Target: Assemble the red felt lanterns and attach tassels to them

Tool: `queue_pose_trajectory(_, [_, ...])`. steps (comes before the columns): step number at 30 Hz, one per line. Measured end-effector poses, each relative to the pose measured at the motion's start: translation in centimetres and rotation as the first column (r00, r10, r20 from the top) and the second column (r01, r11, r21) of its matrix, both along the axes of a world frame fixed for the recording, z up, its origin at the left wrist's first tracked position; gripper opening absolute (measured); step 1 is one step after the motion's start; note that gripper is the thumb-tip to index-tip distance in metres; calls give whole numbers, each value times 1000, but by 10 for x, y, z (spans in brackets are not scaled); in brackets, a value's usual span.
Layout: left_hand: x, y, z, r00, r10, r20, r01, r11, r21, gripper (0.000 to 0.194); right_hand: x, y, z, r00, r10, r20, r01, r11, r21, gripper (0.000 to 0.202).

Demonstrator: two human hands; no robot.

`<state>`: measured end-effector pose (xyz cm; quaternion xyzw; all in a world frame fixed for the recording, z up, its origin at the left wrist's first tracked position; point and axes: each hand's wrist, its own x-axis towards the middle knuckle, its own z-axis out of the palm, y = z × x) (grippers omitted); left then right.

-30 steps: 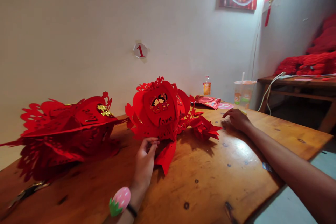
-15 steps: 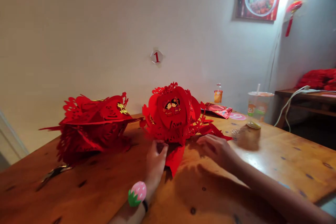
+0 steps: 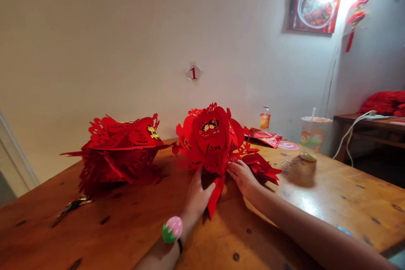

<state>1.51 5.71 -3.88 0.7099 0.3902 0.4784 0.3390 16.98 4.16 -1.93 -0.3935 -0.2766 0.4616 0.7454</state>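
A red paper lantern with a cartoon couple and cut-out lettering (image 3: pixel 209 135) stands at the middle of the wooden table (image 3: pixel 253 236). My left hand (image 3: pixel 198 192) is at its lower front, thumb apart from the fingers, whose tips are hidden under the lantern. A red pointed strip (image 3: pixel 215 202) hangs down beside that thumb. My right hand (image 3: pixel 242 175) touches the lantern's lower right edge with its fingertips; whether it grips the paper is unclear. Folded red paper pieces (image 3: pixel 261 168) lie just right of this hand.
Another red paper lantern (image 3: pixel 120 152) lies at the left, with scissors (image 3: pixel 72 209) in front. At the back right are a small orange bottle (image 3: pixel 265 117), a red wrapper (image 3: pixel 264 137) and a plastic cup with a straw (image 3: pixel 313 135).
My right hand has moved left to the lantern's lower edge. My left hand has spread its thumb and reached under the lantern. The view has shifted slightly.
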Motion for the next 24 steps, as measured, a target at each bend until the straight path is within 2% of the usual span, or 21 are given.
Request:
queue_pose_trajectory(4, [1, -2, 1, 999, 1, -38, -3, 999, -47, 62, -17, -2, 13, 980, -118, 159, 95, 985, 145, 23])
queue_pose_trajectory(8, [0, -7, 4, 989, -140, -54, 134, 986, -95, 58, -28, -13, 25, 883, -280, 377, 184, 945, 269, 16])
queue_pose_trajectory(11, [-1, -11, 7, 965, -237, -110, 227, 969, -100, 50, -28, -17, 25, 788, -355, 504, 195, 919, 342, 16])
queue_pose_trajectory(13, [-1, -13, 10, 954, -261, -145, 251, 964, -83, 47, -27, -17, 21, 758, -366, 540, 181, 913, 365, 24])
queue_pose_trajectory(14, [0, -14, 12, 952, -255, -168, 247, 967, -68, 46, -26, -16, 19, 765, -356, 536, 175, 916, 360, 30])
queue_pose_trajectory(16, [0, -15, 15, 949, -204, -242, 201, 979, -36, 46, -23, -16, 18, 830, -291, 476, 156, 940, 303, 36])
queue_pose_trajectory(20, [0, -19, 17, 902, -101, -421, 124, 992, 28, 43, -16, -20, 23, 979, -85, 183, 54, 984, 168, 31])
queue_pose_trajectory(22, [-1, -21, 17, 872, -79, -483, 112, 993, 40, 43, -13, -24, 25, 995, -32, 93, 19, 990, 137, 29])
queue_pose_trajectory(24, [-1, -22, 17, 851, -67, -521, 100, 994, 36, 44, -11, -27, 25, 990, -58, 126, 42, 991, 128, 28])
